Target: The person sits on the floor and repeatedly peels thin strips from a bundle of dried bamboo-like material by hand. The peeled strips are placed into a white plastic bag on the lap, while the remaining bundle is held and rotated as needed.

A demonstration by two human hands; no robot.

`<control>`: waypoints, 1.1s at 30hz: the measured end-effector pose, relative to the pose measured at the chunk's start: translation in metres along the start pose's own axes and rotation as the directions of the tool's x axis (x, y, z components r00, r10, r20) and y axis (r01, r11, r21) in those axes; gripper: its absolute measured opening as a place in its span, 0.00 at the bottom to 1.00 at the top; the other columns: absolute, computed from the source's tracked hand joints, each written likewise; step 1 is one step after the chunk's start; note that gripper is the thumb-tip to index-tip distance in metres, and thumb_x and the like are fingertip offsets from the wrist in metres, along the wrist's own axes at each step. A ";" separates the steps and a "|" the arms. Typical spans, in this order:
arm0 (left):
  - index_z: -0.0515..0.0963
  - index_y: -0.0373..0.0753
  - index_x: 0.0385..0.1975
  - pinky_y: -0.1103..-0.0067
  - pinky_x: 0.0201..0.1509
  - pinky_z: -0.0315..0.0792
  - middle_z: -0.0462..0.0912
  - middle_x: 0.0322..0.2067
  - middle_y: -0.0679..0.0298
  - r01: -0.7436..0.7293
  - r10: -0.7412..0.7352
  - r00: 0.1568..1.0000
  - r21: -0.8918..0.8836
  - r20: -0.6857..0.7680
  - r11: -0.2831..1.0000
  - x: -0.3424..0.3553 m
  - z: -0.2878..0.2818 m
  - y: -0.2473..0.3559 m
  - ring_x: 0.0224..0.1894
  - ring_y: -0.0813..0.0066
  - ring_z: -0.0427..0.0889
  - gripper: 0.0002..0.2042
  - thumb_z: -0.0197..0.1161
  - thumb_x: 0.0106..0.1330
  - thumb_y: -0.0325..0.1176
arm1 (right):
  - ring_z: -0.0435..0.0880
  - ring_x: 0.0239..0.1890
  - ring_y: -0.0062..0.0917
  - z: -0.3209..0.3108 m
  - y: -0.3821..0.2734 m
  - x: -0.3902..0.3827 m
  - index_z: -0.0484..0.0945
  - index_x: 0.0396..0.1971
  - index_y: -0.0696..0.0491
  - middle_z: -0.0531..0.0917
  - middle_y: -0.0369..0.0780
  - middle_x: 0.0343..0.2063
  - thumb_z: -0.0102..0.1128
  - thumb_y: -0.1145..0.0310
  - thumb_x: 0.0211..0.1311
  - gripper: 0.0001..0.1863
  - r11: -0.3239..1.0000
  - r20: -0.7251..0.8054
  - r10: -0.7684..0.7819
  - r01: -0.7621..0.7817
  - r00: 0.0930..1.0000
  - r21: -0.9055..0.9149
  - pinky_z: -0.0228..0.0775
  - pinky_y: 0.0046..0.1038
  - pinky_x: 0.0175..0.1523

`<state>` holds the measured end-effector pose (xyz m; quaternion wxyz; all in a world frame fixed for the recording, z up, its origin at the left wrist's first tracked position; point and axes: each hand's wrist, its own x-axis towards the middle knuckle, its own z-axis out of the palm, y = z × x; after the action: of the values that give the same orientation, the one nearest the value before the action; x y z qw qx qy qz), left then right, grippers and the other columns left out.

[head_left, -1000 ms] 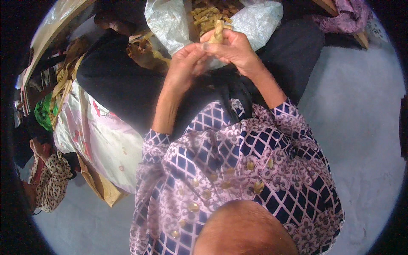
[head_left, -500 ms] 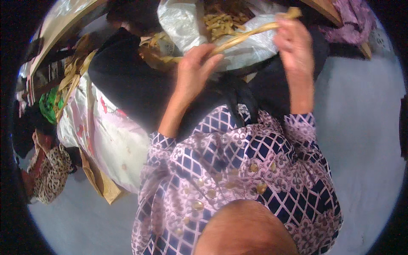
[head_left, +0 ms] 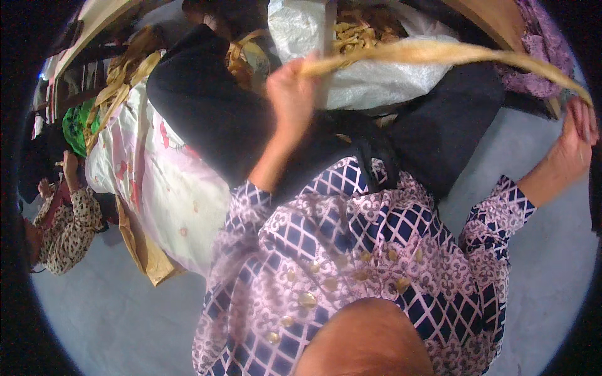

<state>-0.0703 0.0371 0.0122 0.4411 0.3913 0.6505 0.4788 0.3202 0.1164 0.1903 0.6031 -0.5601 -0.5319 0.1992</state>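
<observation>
Firstly, a white printed wrap (head_left: 169, 194) lies beside the dark-clad leg (head_left: 194, 94); then the left hand (head_left: 290, 97), fingers closed, grips one end of a tan strip (head_left: 426, 52) stretched above a white sack (head_left: 382, 89) to the right hand (head_left: 575, 138), its fingers curled at the other end

No words, numbers, labels or signs can be read on anything in view.

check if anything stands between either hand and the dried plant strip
Nothing visible does: the left hand grips the dried plant strip directly, and its far end meets the right hand near the picture's right edge.
</observation>
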 end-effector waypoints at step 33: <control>0.71 0.34 0.45 0.77 0.51 0.66 0.74 0.44 0.59 -0.590 0.485 0.751 0.125 0.447 0.798 0.037 -0.031 0.158 0.46 0.70 0.73 0.24 0.68 0.48 0.34 | 0.61 0.13 0.06 0.150 -0.076 -0.066 0.76 0.29 0.57 0.71 0.30 0.15 0.57 0.69 0.53 0.07 0.812 0.657 0.269 -0.533 0.704 0.238 0.48 0.09 0.14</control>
<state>-0.0971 0.1005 0.1629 0.3495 0.7045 0.4632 0.4086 0.1400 0.1085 0.2014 0.4485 -0.4329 -0.5001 0.6011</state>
